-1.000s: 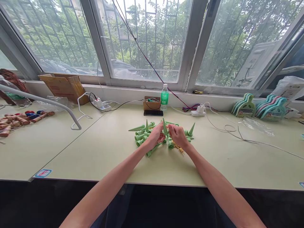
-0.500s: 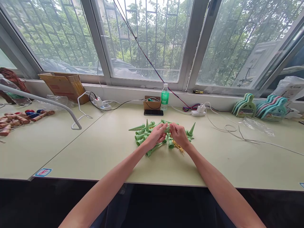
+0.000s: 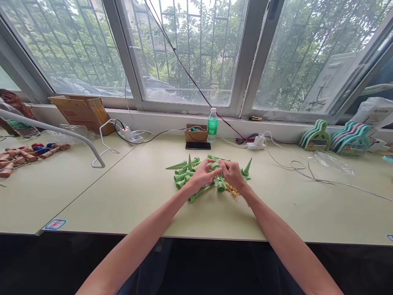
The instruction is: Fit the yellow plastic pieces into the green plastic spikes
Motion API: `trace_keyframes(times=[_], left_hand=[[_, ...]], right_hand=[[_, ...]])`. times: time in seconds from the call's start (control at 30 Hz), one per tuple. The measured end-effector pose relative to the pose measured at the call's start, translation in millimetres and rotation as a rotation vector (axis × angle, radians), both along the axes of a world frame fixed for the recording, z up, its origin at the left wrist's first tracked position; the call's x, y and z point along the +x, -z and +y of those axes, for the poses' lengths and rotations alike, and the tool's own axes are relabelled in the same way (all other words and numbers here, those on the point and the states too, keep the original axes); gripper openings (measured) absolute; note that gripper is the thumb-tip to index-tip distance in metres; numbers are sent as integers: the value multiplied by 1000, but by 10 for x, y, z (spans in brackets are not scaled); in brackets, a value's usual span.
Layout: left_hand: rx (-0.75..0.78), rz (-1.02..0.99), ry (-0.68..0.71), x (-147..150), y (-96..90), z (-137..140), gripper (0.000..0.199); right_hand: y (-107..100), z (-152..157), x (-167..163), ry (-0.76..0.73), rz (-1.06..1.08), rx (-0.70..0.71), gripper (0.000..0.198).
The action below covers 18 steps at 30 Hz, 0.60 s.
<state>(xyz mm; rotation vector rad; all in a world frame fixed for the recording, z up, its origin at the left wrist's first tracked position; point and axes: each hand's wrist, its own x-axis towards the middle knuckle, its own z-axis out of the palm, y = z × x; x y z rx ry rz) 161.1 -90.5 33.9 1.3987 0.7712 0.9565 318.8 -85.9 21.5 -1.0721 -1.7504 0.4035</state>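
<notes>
Two hands meet above the table: your left hand [image 3: 202, 174] curves its thumb and fingers around a small green piece [image 3: 215, 165], and your right hand [image 3: 232, 173] pinches it from the other side, although your fingers hide most of it. It looks like plastic, so I judge it light, rather stiff and a little slippery; the wider part should give the safest hold, while a thin edge may crack. Around and below your hands, the loose green cones and tubes [image 3: 180, 178] crowd your fingers. Yellow pieces [image 3: 231, 189] lie near your right wrist. Farther away are the black phone [image 3: 198, 146], the small box [image 3: 196, 134] and the bottle [image 3: 212, 126].
</notes>
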Motion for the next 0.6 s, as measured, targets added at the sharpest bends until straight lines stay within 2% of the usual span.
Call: trace_keyframes(times=[0.3,0.6], left_hand=[[-52,-20,-56,39,-29,-6,60],[-194,-254,-79,55,56,97,50]], right_hand=[[34,8,-44,12,0,11,49],[32,-11,-47,42,-4,26,46]])
